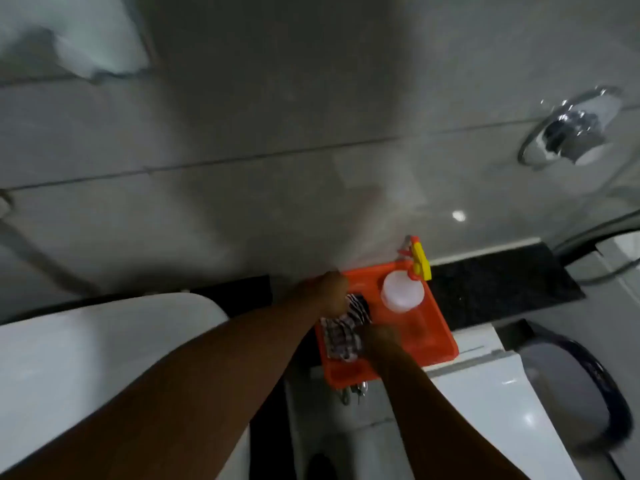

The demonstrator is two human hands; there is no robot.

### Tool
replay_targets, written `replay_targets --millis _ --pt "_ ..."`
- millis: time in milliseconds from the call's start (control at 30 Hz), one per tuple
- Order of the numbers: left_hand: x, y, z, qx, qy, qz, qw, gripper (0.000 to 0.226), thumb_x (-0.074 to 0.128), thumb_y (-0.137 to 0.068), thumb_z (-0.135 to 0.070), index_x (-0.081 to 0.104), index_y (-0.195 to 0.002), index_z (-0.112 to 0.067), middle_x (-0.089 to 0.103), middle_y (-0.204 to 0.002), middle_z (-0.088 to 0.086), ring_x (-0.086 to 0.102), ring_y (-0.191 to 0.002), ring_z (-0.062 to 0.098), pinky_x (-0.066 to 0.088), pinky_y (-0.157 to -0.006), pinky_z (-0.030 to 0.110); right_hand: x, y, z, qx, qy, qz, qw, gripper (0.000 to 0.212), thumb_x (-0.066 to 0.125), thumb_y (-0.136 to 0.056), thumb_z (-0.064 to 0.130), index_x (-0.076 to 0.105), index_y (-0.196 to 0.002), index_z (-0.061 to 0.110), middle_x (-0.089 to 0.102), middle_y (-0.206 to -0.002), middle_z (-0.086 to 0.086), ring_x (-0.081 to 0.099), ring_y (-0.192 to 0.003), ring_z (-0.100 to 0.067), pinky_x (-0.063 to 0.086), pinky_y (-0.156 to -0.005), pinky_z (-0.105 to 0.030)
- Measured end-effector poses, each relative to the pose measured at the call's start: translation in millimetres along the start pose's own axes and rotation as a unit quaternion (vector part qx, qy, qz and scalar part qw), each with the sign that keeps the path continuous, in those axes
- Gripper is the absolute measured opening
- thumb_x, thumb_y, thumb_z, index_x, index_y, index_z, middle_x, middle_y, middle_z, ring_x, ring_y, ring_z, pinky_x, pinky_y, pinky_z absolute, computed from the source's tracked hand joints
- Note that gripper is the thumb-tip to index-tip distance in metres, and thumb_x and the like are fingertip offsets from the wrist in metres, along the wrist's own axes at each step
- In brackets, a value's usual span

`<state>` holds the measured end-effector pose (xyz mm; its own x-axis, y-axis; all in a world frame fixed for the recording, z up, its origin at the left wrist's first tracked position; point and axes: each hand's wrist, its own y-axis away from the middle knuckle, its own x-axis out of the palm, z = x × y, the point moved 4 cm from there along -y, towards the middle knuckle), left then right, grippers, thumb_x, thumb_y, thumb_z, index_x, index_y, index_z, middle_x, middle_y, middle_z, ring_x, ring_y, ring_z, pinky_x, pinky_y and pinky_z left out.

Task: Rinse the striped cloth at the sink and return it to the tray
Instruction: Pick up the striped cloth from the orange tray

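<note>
Both hands are at the orange tray [434,336], and both are on the striped cloth [341,336]. The left hand [329,294] is curled at the far end of the cloth, its fingers closed together around a bunched part of the fabric, which hangs dark and striped just under the knuckles. The right hand [381,339] is at the near end, touching the cloth from the right side; the picture is blurred here, and I cannot tell if its fingers are closed on the fabric or only pressing on it.

The cloth lies in the left part of the tray, crumpled, with a dark and light striped or checked pattern. It looks pulled long between the two hands.

In the right far corner of the tray stands a white spray bottle [401,294] with a yellow and red trigger head [419,259], just beside the cloth but apart from it. The tray sits on a white surface near a dark stone ledge [498,291]. To the left is a white basin [104,344], partly hidden by the left forearm. On the grey tiled wall [277,116], to the right, is a chrome round fitting [568,131].
</note>
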<state>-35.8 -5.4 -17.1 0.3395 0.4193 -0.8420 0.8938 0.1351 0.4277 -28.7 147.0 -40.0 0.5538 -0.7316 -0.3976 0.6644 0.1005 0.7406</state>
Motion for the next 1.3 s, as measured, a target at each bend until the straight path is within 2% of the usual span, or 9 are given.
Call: replay_targets --millis 100,233,367,433,633,733,967,1133,1300 --pt "20.1 -33.7 4.6 -0.017 -0.028 0.015 0.999 0.016 0.063 -0.085 -0.018 0.068 -0.094 -0.006 0.07 -0.103 0.018 0.068 -0.095 0.037 0.058 -0.083 0.043 12.0 -41.7 -21.7 0.029 0.078 0.001 0.997 0.049 0.053 -0.096 0.036 0.053 -0.131 0.002 0.058 -0.134 -0.018 0.057 -0.123 -0.035 0.044 -0.109 -0.043" --pt "47.7 -55.4 2.8 -0.031 -0.069 0.078 0.994 0.024 0.064 -0.087 -0.015 0.067 -0.108 -0.004 0.069 -0.112 0.019 0.067 -0.1 0.035 0.053 -0.078 0.038 13.0 -66.8 -27.3 0.007 0.165 -0.034 0.986 0.034 0.056 -0.096 0.026 0.064 -0.115 0.0 0.064 -0.125 -0.021 0.061 -0.116 -0.033 0.048 -0.104 -0.043" --pt "65.8 -68.7 9.2 -0.057 -0.028 0.115 0.991 0.031 0.066 -0.085 -0.012 0.064 -0.115 -0.005 0.066 -0.116 0.019 0.066 -0.102 0.035 0.058 -0.089 0.044 12.8 -85.1 -35.8 0.013 0.079 -0.016 0.997 0.017 0.071 -0.084 0.013 0.07 -0.084 -0.005 0.071 -0.097 -0.023 0.064 -0.081 -0.026 0.052 -0.072 -0.033" --pt "65.9 -71.8 11.0 -0.069 -0.003 0.121 0.99 0.036 0.066 -0.084 -0.014 0.064 -0.119 -0.007 0.066 -0.118 0.017 0.065 -0.104 0.035 0.057 -0.092 0.046 10.9 -89.1 -35.8 0.02 0.044 -0.006 0.999 0.014 0.07 -0.083 0.006 0.064 -0.073 -0.001 0.068 -0.099 -0.025 0.066 -0.091 -0.033 0.056 -0.081 -0.039" --pt "47.0 -60.4 21.5 -0.101 0.142 0.144 0.974 0.027 0.074 -0.072 -0.022 0.067 -0.096 -0.01 0.072 -0.099 0.013 0.07 -0.089 0.03 0.061 -0.075 0.037 -6.6 -82.1 -28.4 0.032 -0.049 0.024 0.998 0.011 0.072 -0.082 0.009 0.063 -0.077 0.006 0.069 -0.101 -0.023 0.067 -0.094 -0.036 0.056 -0.095 -0.051" --pt "23.5 -39.9 28.3 -0.13 0.259 0.141 0.947 0.026 0.079 -0.068 -0.012 0.068 -0.091 -0.008 0.073 -0.097 0.017 0.071 -0.094 0.035 0.06 -0.071 0.037 -21.2 -66.9 -9.2 -0.006 -0.111 0.026 0.993 0.021 0.072 -0.082 0.009 0.069 -0.103 0.006 0.069 -0.118 -0.019 0.064 -0.112 -0.035 0.055 -0.096 -0.051" --pt "-61.1 37.7 41.2 -0.13 0.449 0.104 0.878 0.062 0.081 -0.074 -0.008 0.057 -0.13 0.003 0.064 -0.128 0.026 0.063 -0.117 0.04 0.051 -0.102 0.057 -25.7 19.7 67.1 -0.083 -0.126 0.052 0.987 0.021 0.073 -0.07 0.009 0.072 -0.091 0.013 0.075 -0.064 0.005 0.069 -0.064 -0.019 0.05 -0.052 -0.023" --pt "-134.7 117.2 60.5 -0.128 0.519 0.0 0.845 0.053 0.07 -0.085 -0.049 0.068 -0.116 -0.005 0.071 -0.122 0.017 0.07 -0.098 0.025 0.058 -0.086 0.036 -5.9 103.7 130.4 -0.167 -0.123 0.099 0.973 0.03 0.074 -0.06 0.007 0.074 -0.09 0.005 0.079 -0.089 -0.019 0.072 -0.079 -0.035 0.052 -0.07 -0.043" --pt "-214.5 220.4 105.2 -0.138 0.384 -0.137 0.903 0.042 0.06 -0.091 -0.051 0.066 -0.097 -0.01 0.065 -0.099 0.014 0.065 -0.086 0.028 0.055 -0.075 0.036 33.6 207.8 192.7 -0.228 -0.12 0.163 0.952 0.043 0.072 -0.069 -0.002 0.066 -0.111 -0.011 0.073 -0.106 -0.029 0.071 -0.09 -0.039 0.055 -0.09 -0.058"
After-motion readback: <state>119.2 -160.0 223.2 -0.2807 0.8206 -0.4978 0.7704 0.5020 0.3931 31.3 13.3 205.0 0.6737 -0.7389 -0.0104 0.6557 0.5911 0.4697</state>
